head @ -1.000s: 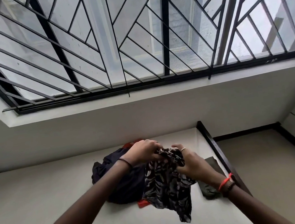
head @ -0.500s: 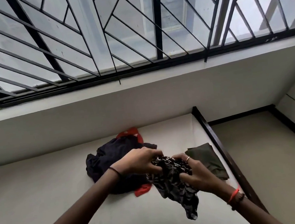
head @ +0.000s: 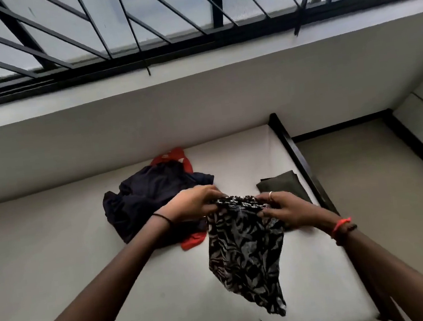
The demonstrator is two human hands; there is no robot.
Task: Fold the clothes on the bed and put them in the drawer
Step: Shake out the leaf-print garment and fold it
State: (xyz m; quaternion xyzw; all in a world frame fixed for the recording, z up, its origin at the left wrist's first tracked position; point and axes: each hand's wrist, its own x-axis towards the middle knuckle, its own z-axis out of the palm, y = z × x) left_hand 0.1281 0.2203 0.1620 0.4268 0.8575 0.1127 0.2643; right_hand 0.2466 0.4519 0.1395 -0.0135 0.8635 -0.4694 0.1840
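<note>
Black-and-white leaf-print garment (head: 245,252): held up over the bed (head: 57,259), top edge bunched between both hands, the rest hanging free; cannot tell whether the lower corner touches the mattress.

Left hand (head: 193,202): back of hand up, fingers curled over the gathered edge from the left. Thin black band (head: 162,217) at the wrist.

Right hand (head: 286,211): fingers and thumb pinch the same edge from the right. Ring (head: 270,194) on one finger, red thread bracelet (head: 340,224) at the wrist.

Both forearms reach forward and converge; the hands are near each other, with cloth bunched between them.

Behind the left hand: dark navy garment (head: 150,192) heaped loose on the bed, lying over a red garment (head: 175,156) that shows at its far and near edges.

Beyond the right hand: olive-green folded piece (head: 282,185), flat, just beside the dark bed frame (head: 301,165).

Far wall: barred window (head: 214,0) above a ledge.
</note>
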